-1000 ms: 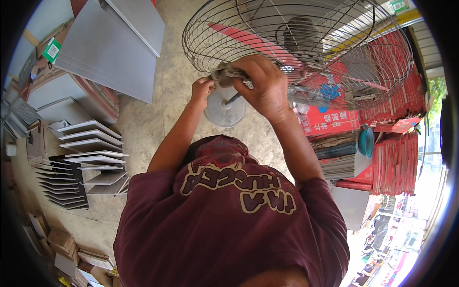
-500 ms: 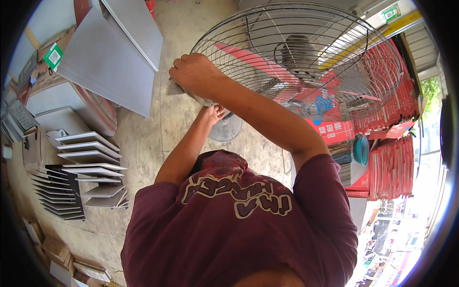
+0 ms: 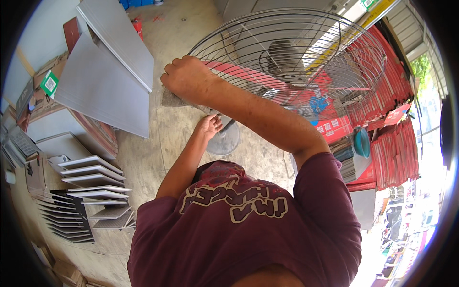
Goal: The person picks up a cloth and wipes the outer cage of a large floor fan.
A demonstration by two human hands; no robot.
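Note:
My right hand (image 3: 186, 79) is closed over a rumpled grey cloth (image 3: 174, 100), whose lower part hangs out beneath the palm. Below it my left hand (image 3: 209, 126) has its fingers curled in beside the cloth's trailing end; whether they pinch it is hidden. A large fan (image 3: 291, 62) with a round wire guard and pink-red blades stands to the right. Its rim comes close behind my right wrist, and I cannot tell whether they touch. The fan's round grey base (image 3: 224, 138) rests on the floor past my left hand.
Large grey panels (image 3: 112, 86) lean at the left. Below them, several thin boards (image 3: 95, 172) stand in a staggered row, with a black slotted rack (image 3: 71, 215) alongside. Red flat cartons (image 3: 392, 153) are stacked at the right, near a teal basin (image 3: 362, 143).
My right hand has shifted a little left with the cloth, more of which now hangs below it. My left hand sits slightly lower in view, and the surroundings have tilted and shifted.

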